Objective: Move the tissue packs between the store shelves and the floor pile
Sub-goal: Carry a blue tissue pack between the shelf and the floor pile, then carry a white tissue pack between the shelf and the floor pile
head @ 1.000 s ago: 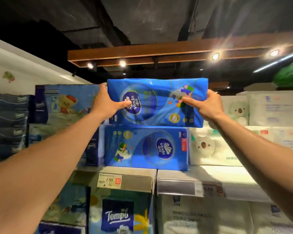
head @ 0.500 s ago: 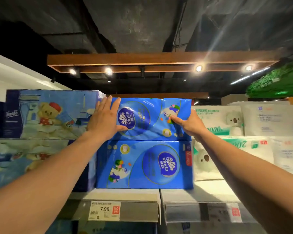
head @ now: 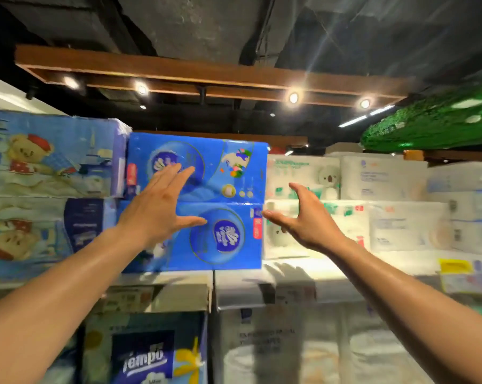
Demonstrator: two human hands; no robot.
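Note:
Two bright blue tissue packs are stacked on the top shelf. The upper blue pack [head: 215, 164] rests squarely on the lower blue pack [head: 223, 236]. My left hand [head: 156, 209] hovers in front of both, fingers spread, holding nothing. My right hand [head: 303, 220] floats off the stack's right edge, fingers curled and apart, also empty. Both hands are clear of the packs.
Teddy-bear printed packs [head: 48, 162] stand left of the blue stack, white koala packs [head: 306, 176] to its right. The shelf edge [head: 179, 286] carries price tags. Below sit a Tempo pack [head: 148, 356] and white rolls [head: 289, 350]. A wooden light beam [head: 206, 76] hangs overhead.
The upper blue pack went from held in the air to resting on the lower pack. Both hands let go and pulled back toward me.

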